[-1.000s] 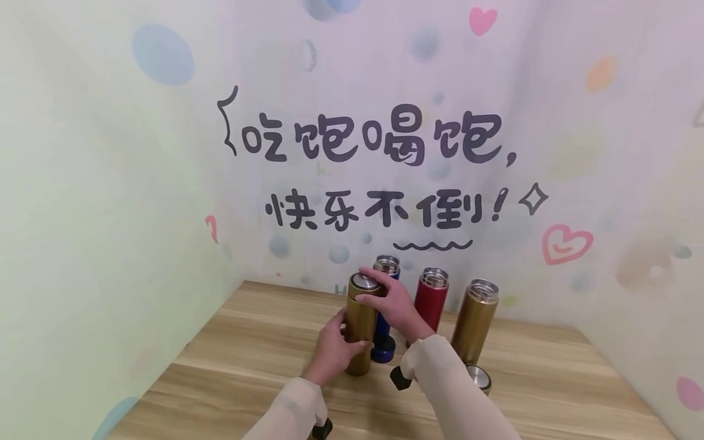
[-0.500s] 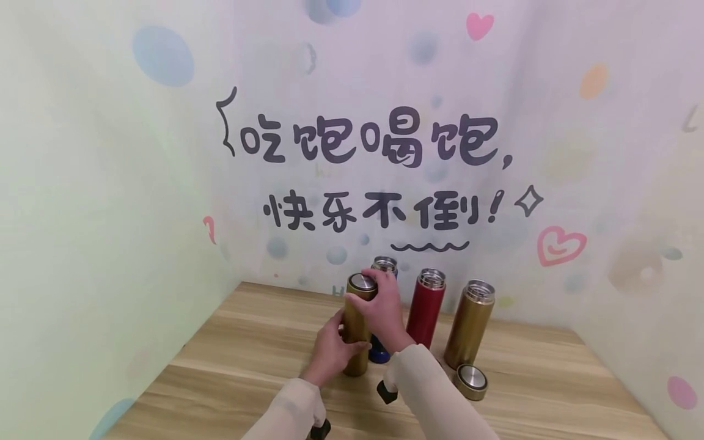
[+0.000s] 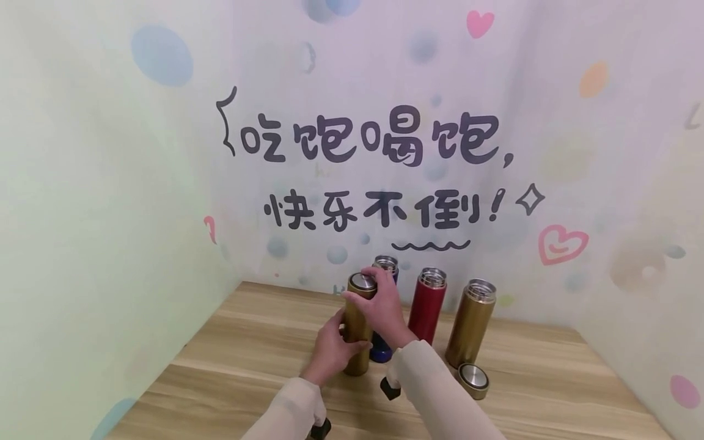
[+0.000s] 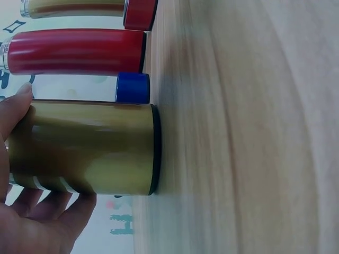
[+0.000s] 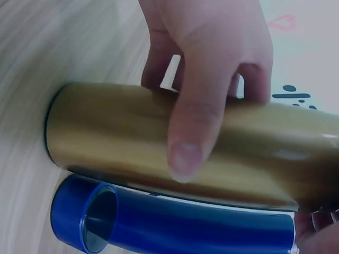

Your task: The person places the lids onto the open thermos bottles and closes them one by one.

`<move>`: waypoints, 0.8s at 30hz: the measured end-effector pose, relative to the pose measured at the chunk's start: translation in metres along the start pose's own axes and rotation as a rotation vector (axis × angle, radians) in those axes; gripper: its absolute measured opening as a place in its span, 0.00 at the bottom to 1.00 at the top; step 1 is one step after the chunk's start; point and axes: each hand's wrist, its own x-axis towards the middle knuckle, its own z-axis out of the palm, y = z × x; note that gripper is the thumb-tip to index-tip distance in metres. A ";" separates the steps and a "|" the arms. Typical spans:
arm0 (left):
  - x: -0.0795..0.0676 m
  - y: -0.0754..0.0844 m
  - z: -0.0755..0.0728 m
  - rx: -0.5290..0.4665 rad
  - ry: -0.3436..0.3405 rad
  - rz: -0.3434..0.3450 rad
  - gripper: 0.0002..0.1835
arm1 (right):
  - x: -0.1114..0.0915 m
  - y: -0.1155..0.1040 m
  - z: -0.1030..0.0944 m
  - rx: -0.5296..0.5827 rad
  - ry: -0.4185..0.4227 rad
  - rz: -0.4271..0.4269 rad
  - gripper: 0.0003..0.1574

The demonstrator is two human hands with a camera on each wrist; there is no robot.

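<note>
A gold thermos bottle point(image 3: 357, 321) stands upright on the table, its lid on top with a brushed steel disc point(image 3: 362, 282). My left hand point(image 3: 332, 349) grips the body, thumb on one side and fingers on the other; the left wrist view shows this grip on the gold bottle point(image 4: 85, 143). My right hand point(image 3: 383, 304) grips the lid from above, thumb across its front. Close behind stands an uncapped blue thermos bottle point(image 5: 206, 225), partly hidden by the gold one. A blue lid point(image 5: 69, 211) lies at its foot.
To the right stand an uncapped red thermos bottle point(image 3: 426, 308) and an uncapped second gold thermos point(image 3: 470, 327). A gold lid point(image 3: 473, 381) sits in front of that one, and a red lid point(image 4: 140, 13) shows in the left wrist view. A printed backdrop point(image 3: 484, 67) rises behind the table.
My right hand has turned on the lid, its thumb now farther left across the front. The right forearm has shifted left, uncovering the gold lid. My left hand keeps its grip.
</note>
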 end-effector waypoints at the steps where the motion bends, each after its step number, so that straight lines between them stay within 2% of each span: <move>1: 0.000 0.000 0.000 0.001 -0.001 0.003 0.41 | 0.001 0.001 -0.003 0.018 -0.038 0.013 0.38; 5: 0.000 0.001 0.001 0.001 -0.005 -0.012 0.42 | 0.008 0.006 -0.018 0.114 -0.206 0.059 0.34; 8: 0.001 0.001 0.002 -0.001 -0.003 -0.026 0.42 | 0.012 0.009 -0.028 0.179 -0.318 0.059 0.34; 12: 0.002 0.001 0.002 -0.005 -0.003 -0.044 0.41 | 0.016 0.012 -0.036 0.236 -0.411 0.051 0.35; 17: 0.002 0.000 0.003 -0.009 -0.012 -0.044 0.41 | 0.016 0.013 -0.039 0.243 -0.432 0.060 0.36; 24: 0.002 -0.001 0.004 -0.003 -0.003 -0.032 0.41 | 0.014 0.009 -0.037 0.148 -0.359 0.057 0.37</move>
